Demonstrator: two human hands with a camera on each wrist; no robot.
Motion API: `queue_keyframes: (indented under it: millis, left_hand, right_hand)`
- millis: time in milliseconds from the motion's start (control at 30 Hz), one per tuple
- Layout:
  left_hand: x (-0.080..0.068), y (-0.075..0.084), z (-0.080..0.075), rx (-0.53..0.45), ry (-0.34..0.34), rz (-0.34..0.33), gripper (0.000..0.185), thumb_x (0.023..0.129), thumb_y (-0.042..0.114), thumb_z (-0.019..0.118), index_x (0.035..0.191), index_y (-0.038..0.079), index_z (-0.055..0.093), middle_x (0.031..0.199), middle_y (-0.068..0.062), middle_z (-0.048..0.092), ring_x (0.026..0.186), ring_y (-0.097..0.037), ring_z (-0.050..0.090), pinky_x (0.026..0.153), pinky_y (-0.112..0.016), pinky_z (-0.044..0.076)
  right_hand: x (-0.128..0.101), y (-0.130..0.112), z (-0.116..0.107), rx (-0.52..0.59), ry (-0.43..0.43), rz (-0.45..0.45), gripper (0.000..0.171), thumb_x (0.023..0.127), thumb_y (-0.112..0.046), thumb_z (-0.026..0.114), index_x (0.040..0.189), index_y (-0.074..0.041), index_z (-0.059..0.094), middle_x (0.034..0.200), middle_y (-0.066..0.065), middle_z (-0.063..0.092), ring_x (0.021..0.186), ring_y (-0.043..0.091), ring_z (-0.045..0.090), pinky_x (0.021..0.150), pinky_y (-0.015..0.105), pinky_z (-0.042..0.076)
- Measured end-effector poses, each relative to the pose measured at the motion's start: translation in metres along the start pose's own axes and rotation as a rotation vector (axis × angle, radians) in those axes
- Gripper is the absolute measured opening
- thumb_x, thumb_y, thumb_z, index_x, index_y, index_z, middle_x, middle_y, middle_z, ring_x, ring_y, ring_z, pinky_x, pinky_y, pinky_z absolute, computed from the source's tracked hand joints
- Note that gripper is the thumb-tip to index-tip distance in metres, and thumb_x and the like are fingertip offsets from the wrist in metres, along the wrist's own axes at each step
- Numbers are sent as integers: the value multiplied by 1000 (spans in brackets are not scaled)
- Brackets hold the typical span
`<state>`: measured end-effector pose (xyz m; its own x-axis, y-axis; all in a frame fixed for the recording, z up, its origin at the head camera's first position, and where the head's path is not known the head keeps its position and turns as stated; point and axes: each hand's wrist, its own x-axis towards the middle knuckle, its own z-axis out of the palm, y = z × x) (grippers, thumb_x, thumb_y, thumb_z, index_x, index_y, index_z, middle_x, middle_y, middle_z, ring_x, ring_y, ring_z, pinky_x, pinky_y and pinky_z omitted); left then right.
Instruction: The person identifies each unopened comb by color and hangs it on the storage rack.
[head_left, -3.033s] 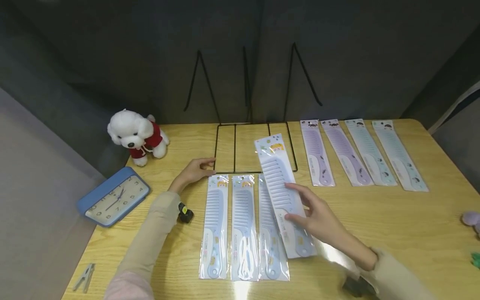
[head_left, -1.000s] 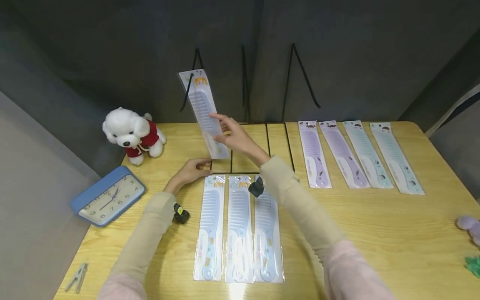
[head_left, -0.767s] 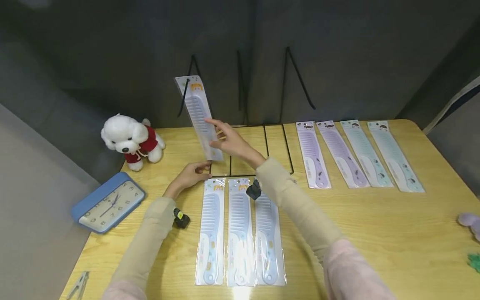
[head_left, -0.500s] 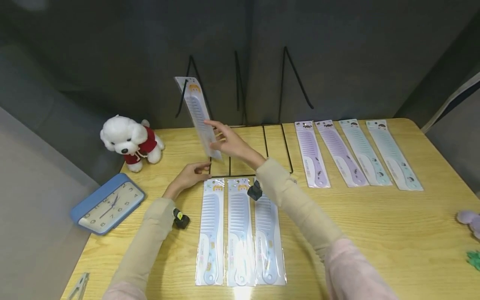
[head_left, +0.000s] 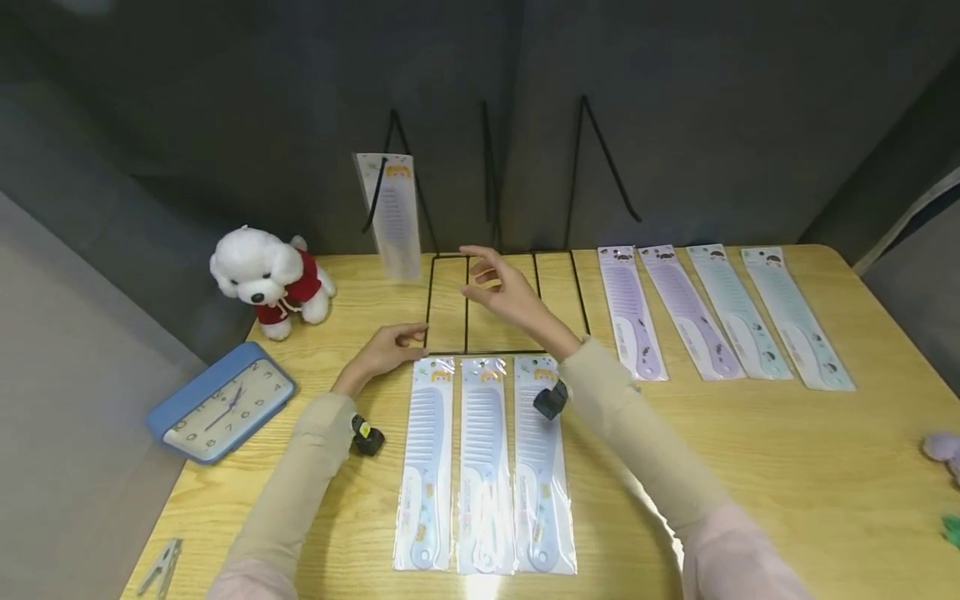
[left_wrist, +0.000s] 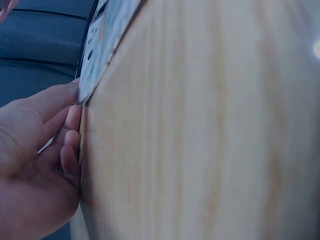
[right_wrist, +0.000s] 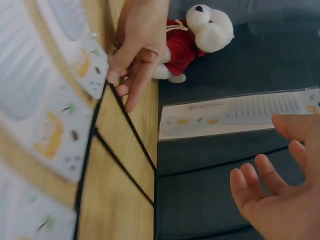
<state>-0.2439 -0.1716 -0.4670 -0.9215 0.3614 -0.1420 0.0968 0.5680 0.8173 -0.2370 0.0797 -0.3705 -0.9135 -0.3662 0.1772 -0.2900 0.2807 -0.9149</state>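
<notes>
We see the packaged comb (head_left: 393, 212) hanging upright on the wire rack's (head_left: 501, 300) leftmost hook, at the table's far edge. Our right hand (head_left: 504, 290), empty with fingers apart, hovers nearer, to its right; our left hand (head_left: 386, 347) presses the rack's base.

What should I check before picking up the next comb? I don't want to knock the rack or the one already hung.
1. Hung comb pack on the left hook of the wire rack: hanging, free of both hands. Ok.
2. Right hand: fingers relaxed, holding nothing. Ok.
3. Left hand: fingers resting at the rack's front left corner; whether it presses the base, cannot tell.
4. Three blue comb packs: flat, side by side below the rack. Ok.
5. Middle and right hooks: bare. Ok.
6. Hung pack seated firmly on its hook: cannot tell.
</notes>
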Motion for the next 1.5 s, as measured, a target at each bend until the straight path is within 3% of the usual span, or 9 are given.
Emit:
queue_keyframes:
  millis: [300, 500, 667, 833, 967, 1133, 1333, 1500]
  left_hand:
    - [0, 4, 3, -6, -8, -11, 52, 88, 12, 67, 137, 3, 51, 120, -17, 61, 101, -24, 52, 86, -34, 42]
    - [-2, 4, 5, -14, -8, -7, 52, 88, 12, 68, 136, 1, 50, 118, -17, 61, 97, -22, 52, 83, -32, 42]
    - [-5, 1, 5, -21, -8, -31, 52, 89, 14, 67, 137, 4, 50, 119, -15, 59, 100, -22, 49, 87, -34, 40]
    - [-5, 0, 3, -17, -10, -36, 52, 90, 14, 66, 138, 4, 50, 120, -15, 59, 103, -24, 48, 89, -36, 40]
    - [-4, 2, 2, -16, -11, -33, 52, 90, 13, 66, 138, 4, 50, 120, -16, 59, 101, -24, 48, 88, -35, 40]
    - [-1, 1, 2, -16, -8, -32, 52, 89, 13, 67, 137, 4, 50, 120, -15, 59, 100, -24, 49, 87, -35, 40]
    - [0, 0, 2, -10, -4, -28, 52, 89, 13, 67, 137, 3, 50, 119, -16, 59, 102, -24, 49, 90, -36, 40]
    - [0, 1, 2, -23, -3, -29, 52, 89, 13, 66, 137, 4, 50, 119, -15, 59, 100, -23, 49, 88, -35, 40]
  right_hand:
    - [-71, 22, -22, -73, 6, 66, 53, 92, -15, 64, 141, -10, 43, 114, 19, 53, 101, 29, 52, 86, 43, 45]
    - [-121, 37, -24, -180, -51, 110, 56, 89, -14, 66, 139, -2, 42, 110, 22, 54, 95, 29, 54, 80, 37, 47]
    - [-155, 44, -20, -276, -84, 132, 59, 87, -14, 69, 137, 0, 43, 100, 18, 53, 84, 26, 49, 72, 32, 42]
    - [-180, 46, -14, -363, -82, 138, 58, 86, -22, 71, 135, -2, 47, 105, 19, 54, 95, 30, 48, 81, 42, 42]
    - [-190, 43, -5, -422, -93, 168, 61, 85, -35, 70, 136, -9, 49, 123, 24, 48, 112, 38, 41, 90, 56, 39]
    - [-192, 40, 2, -535, -137, 164, 63, 83, -45, 69, 136, -16, 51, 134, 29, 40, 113, 40, 37, 89, 57, 36]
    - [-191, 40, 4, -646, -161, 162, 64, 79, -52, 70, 130, -13, 59, 136, 29, 40, 109, 39, 41, 89, 55, 36]
    - [-190, 41, 3, -658, -122, 176, 69, 69, -49, 79, 122, -8, 63, 135, 31, 41, 112, 44, 41, 91, 58, 36]
